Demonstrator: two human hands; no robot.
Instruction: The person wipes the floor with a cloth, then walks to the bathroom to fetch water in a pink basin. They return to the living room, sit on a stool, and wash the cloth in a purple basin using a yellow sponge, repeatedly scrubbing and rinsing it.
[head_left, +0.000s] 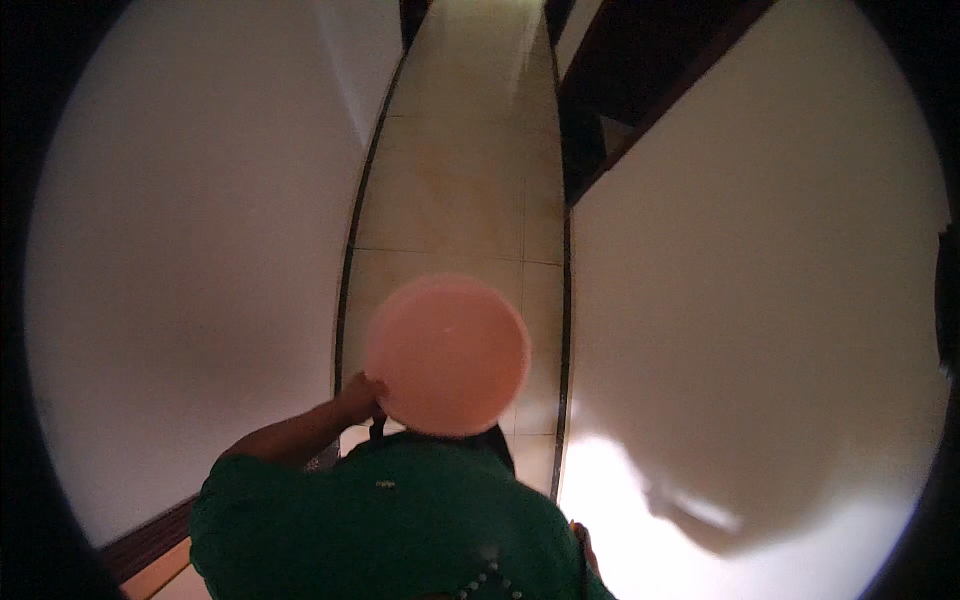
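A round pink basin (450, 352), plastic by its look, is in front of my body above the tiled floor. My left hand (364, 394) grips its rim at the lower left, with my left arm bent beside the green shirt. Nothing shows inside the basin. At the lower right only a part of my right arm (589, 544) shows beside the shirt; my right hand is out of view. A dark strap or cloth hangs just below my left hand.
A narrow corridor of pale floor tiles (450, 180) runs ahead between a left wall (202, 262) and a right wall (750, 300), both with dark skirting. A dark-framed doorway (630, 67) stands at the upper right. Bright light and a shadow fall on the lower right wall.
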